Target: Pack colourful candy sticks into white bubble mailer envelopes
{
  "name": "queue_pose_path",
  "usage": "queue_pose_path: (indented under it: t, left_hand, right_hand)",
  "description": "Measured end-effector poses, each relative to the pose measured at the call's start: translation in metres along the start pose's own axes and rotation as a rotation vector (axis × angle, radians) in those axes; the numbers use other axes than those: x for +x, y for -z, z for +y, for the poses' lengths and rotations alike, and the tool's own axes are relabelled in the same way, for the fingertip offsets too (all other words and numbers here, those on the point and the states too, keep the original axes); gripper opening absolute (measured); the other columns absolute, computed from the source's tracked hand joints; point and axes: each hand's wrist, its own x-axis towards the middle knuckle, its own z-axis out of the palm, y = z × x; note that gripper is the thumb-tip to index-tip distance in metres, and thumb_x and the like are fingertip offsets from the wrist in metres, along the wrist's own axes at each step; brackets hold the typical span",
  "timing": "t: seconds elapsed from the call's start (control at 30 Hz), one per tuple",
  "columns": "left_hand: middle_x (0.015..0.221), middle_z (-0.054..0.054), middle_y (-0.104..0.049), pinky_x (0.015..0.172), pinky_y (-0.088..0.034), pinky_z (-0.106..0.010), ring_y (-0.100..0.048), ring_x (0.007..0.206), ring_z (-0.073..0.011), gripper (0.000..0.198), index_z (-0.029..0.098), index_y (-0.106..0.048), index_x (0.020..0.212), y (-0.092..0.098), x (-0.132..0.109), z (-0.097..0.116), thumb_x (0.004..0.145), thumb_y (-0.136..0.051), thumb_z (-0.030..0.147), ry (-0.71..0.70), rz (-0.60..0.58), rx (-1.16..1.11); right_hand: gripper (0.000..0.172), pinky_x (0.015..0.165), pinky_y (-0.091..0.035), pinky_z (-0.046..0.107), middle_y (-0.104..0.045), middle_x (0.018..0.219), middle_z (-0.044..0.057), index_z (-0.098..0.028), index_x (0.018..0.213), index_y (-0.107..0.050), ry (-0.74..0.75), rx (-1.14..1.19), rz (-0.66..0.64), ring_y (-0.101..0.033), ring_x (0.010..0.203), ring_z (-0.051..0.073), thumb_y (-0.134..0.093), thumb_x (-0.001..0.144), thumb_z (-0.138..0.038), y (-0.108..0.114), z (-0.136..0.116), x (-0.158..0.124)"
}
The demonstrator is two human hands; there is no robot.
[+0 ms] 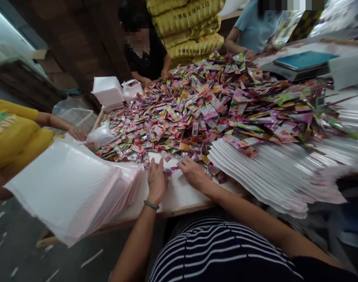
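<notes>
A big heap of small printed plastic packets, mostly pink, purple and green, covers the table. My left hand, with a dark beaded bracelet on the wrist, is at the heap's near edge, its fingers apart. Facing it from the right, my right hand reaches into the same edge with fingers stretched out over some packets. A few packets lie in the narrow gap between both hands, on the white tabletop. Blur hides exactly which packets the fingertips touch.
Stacked white plastic bags overhang the table's left front edge. Another fanned stack of white bags lies at right. A scale with a blue top stands behind it. Co-workers are at the left and far sides; yellow sacks are piled behind.
</notes>
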Motion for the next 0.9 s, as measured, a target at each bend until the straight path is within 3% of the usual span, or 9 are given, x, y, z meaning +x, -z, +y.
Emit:
queue_pose_path:
  t: [0.1,0.23,0.3,0.4,0.57,0.7,0.77,0.83,0.9]
  left_hand:
    - [0.118,-0.016,-0.063,0.099,-0.04,-0.041,-0.053,0.115,-0.0288,0.036,0.014,-0.061,0.122,-0.001,0.007,-0.011,0.087,-0.052,0.017,-0.116,-0.169,0.102]
    - [0.108,-0.012,-0.067,0.094,-0.043,-0.038,-0.056,0.104,-0.0268,0.03,0.014,-0.064,0.115,0.007,-0.016,-0.012,0.087,-0.058,0.023,-0.157,-0.311,0.076]
    - [0.112,-0.011,-0.066,0.093,-0.044,-0.036,-0.056,0.104,-0.0261,0.035,0.015,-0.061,0.12,0.013,-0.031,-0.01,0.086,-0.06,0.024,-0.158,-0.342,0.036]
    - [0.11,-0.01,-0.066,0.091,-0.044,-0.034,-0.056,0.103,-0.0249,0.034,0.018,-0.061,0.12,0.018,-0.047,-0.011,0.086,-0.059,0.021,-0.145,-0.383,0.031]
    - [0.089,-0.008,-0.068,0.076,-0.044,-0.031,-0.06,0.09,-0.0233,0.019,0.017,-0.064,0.102,0.022,-0.053,-0.028,0.086,-0.057,0.024,0.059,-0.387,0.078]
    - [0.082,-0.007,-0.068,0.067,-0.041,-0.029,-0.061,0.08,-0.0209,0.014,0.015,-0.065,0.088,0.037,-0.047,-0.028,0.086,-0.055,0.025,0.181,-0.327,0.093]
    - [0.082,-0.007,-0.068,0.067,-0.041,-0.029,-0.061,0.08,-0.0201,0.015,0.016,-0.064,0.085,0.04,-0.039,-0.016,0.086,-0.055,0.028,0.146,-0.268,0.034]
    - [0.088,-0.007,-0.068,0.072,-0.042,-0.029,-0.061,0.086,-0.0204,0.015,0.017,-0.064,0.086,0.035,-0.026,0.003,0.087,-0.055,0.029,0.037,-0.245,-0.019]
    - [0.094,-0.008,-0.068,0.078,-0.043,-0.03,-0.06,0.093,-0.0213,0.01,0.018,-0.064,0.088,0.022,-0.012,0.018,0.085,-0.056,0.022,-0.081,-0.297,-0.034]
  right_hand:
    - [0.031,0.084,-0.048,0.03,-0.07,0.108,0.008,-0.019,0.118,-0.063,0.038,0.196,0.023,-0.061,0.101,0.021,-0.044,0.094,-0.013,-0.006,-0.001,-0.022]
    - [0.026,0.083,-0.05,0.028,-0.073,0.105,0.005,-0.021,0.109,-0.068,-0.085,0.414,0.098,-0.066,0.094,0.018,-0.047,0.094,-0.019,-0.006,0.019,-0.041]
    - [0.028,0.086,-0.049,0.031,-0.071,0.111,0.007,-0.021,0.116,-0.065,-0.139,0.414,0.112,-0.065,0.1,0.021,-0.05,0.093,-0.022,-0.004,0.03,-0.049]
    - [0.038,0.092,-0.046,0.037,-0.068,0.115,0.011,-0.018,0.121,-0.062,-0.123,0.291,-0.014,-0.06,0.107,0.026,-0.063,0.084,-0.025,-0.002,0.041,-0.061]
    - [0.014,0.086,-0.044,0.035,-0.068,0.096,0.01,-0.018,0.094,-0.069,-0.039,0.197,-0.188,-0.058,0.095,0.024,-0.059,0.086,-0.025,-0.005,0.041,-0.072]
    - [0.026,0.097,-0.037,0.04,-0.063,0.121,0.01,-0.02,0.1,-0.07,0.134,0.222,-0.164,-0.049,0.119,0.026,-0.051,0.085,-0.011,-0.006,0.042,-0.066]
    - [0.031,0.099,-0.034,0.042,-0.062,0.126,0.009,-0.022,0.103,-0.07,0.184,0.223,-0.194,-0.046,0.124,0.026,-0.05,0.085,-0.009,-0.007,0.043,-0.062]
    - [0.03,0.094,-0.038,0.039,-0.066,0.117,0.009,-0.022,0.106,-0.07,0.197,0.203,-0.22,-0.054,0.113,0.024,-0.049,0.088,-0.011,-0.01,0.038,-0.059]
    - [0.027,0.086,-0.041,0.034,-0.069,0.105,0.01,-0.02,0.106,-0.07,0.205,0.178,-0.207,-0.059,0.1,0.022,-0.05,0.09,-0.013,-0.015,0.028,-0.058]
